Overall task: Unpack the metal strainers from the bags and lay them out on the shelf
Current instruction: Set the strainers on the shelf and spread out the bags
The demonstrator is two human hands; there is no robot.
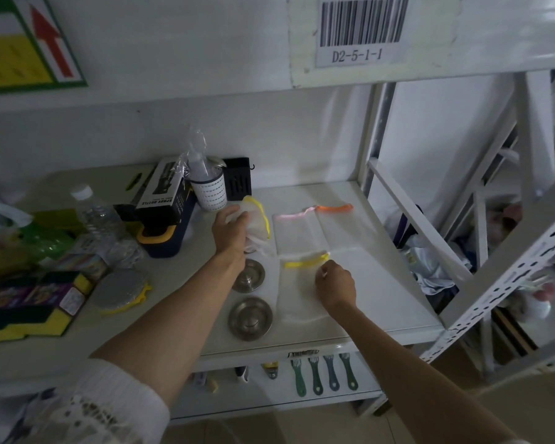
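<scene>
Your left hand [233,230] squeezes a bag [257,224]; your right hand [335,285], pinched shut, sits just below the flat bag [305,261].

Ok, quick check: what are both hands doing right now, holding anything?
Left hand: closed on a crumpled yellow-edged bag.
Right hand: fingers pinched at the flat yellow-edged bag on the shelf; whether it grips the bag cannot be told.

Strainers [250,318]: shiny smooth metal. Bags [302,232]: thin translucent plastic. Shelf [382,283]: smooth white-painted metal.
</scene>
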